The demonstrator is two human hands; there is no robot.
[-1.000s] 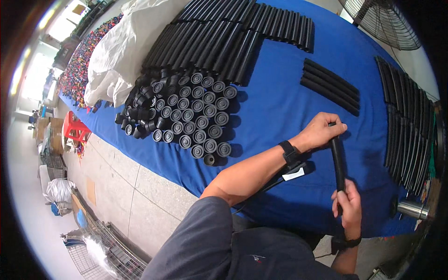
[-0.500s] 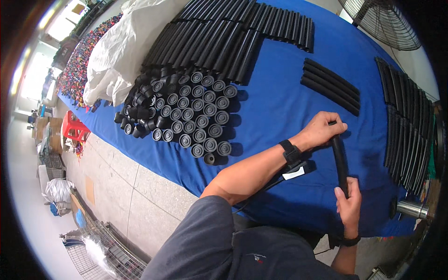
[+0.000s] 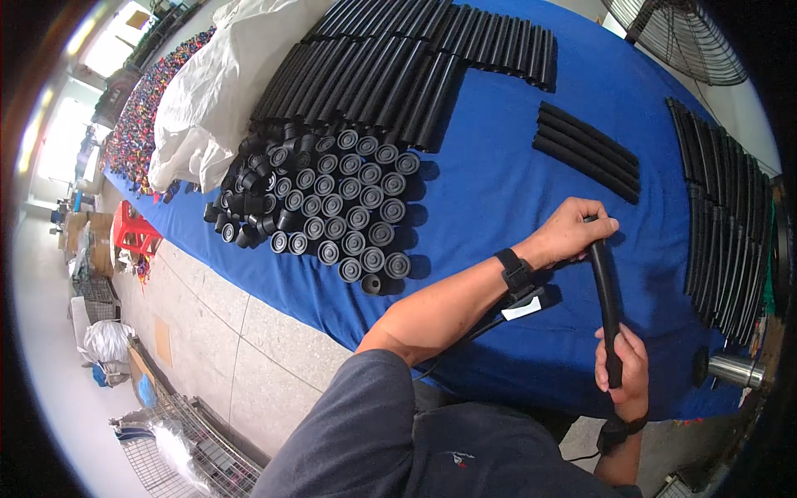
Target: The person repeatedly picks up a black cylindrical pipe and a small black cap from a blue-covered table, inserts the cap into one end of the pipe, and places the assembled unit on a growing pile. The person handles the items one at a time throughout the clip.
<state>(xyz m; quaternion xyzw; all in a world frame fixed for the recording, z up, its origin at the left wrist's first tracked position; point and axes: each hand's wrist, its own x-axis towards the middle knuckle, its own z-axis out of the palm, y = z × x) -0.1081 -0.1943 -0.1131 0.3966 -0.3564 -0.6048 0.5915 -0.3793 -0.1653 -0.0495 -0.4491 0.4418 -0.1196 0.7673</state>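
A black tube (image 3: 606, 286) is held over the blue cloth, slanting from top to bottom between my two hands. My left hand (image 3: 573, 229) closes round its upper end, with the thumb and fingertips on the tip. Around the lower end curl the fingers of my right hand (image 3: 628, 372), and the tube crosses its palm. Several black foam-like tubes (image 3: 585, 153) lie side by side beyond my hands. To the left stand rows of round black end caps (image 3: 357, 217), most showing ringed faces, with others in a loose heap.
Long black tubes (image 3: 357, 83) cover the far left of the blue-clothed table (image 3: 498, 207). More black tubes (image 3: 726, 224) line the right edge, near a metal cylinder (image 3: 736, 371). A fan (image 3: 685, 37) stands at the far right. A white sheet (image 3: 203, 104) lies beside small coloured pieces (image 3: 158, 108).
My right hand has turned and shifted slightly down, so the tube's lower end now shows across its palm. My left hand keeps its grip at the upper end.
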